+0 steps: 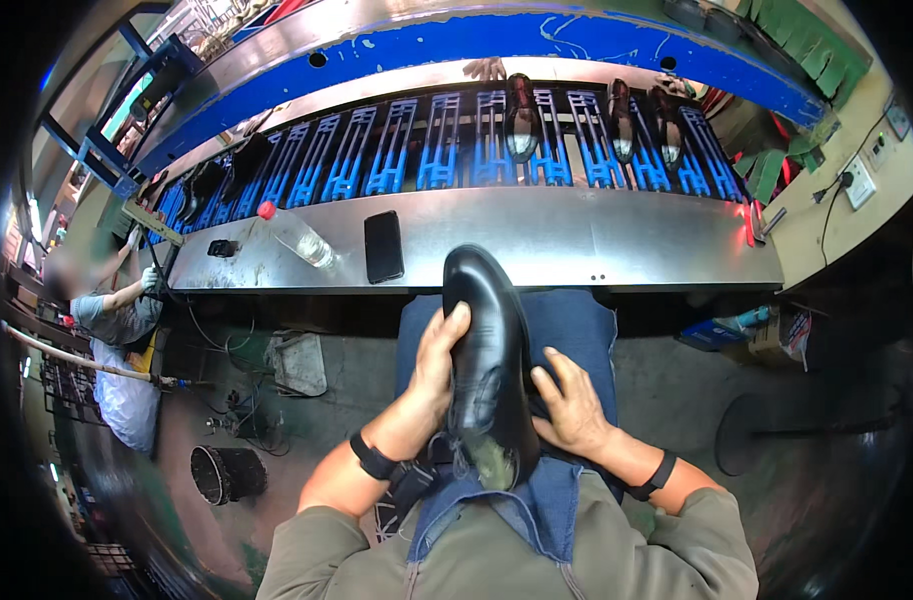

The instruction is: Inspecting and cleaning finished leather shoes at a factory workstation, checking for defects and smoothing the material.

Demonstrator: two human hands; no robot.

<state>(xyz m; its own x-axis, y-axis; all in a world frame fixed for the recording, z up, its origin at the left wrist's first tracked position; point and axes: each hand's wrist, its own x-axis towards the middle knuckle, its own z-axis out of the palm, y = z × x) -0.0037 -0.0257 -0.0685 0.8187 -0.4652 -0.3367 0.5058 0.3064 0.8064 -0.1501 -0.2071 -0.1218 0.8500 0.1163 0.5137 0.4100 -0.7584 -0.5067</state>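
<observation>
The person sits before a metal bench [537,235] and has a black leather shoe [492,340] above the lap, its toe pointing toward the bench. The left hand [434,365] is bent around the left side of the shoe, with the thumb pressed upon the upper, so it has a grip there. The right hand [577,410] is half spread, fingers loosely curved and parted, just beside the other side of the shoe; whether it touches the leather, I cannot tell. Some printing seems to be on the blue box [712,333] at the right, but it is too small for reading. On the bench I see a transparent bottle [302,240] with a red cap, whose contents I cannot judge, and near it a black smartphone [384,247]. On the floor at the left is a black bucket [245,474], its inside too dark to see. Behind the bench, three dark dress shoes [522,115] rest on a rack of blue-tipped bars [440,155].
</observation>
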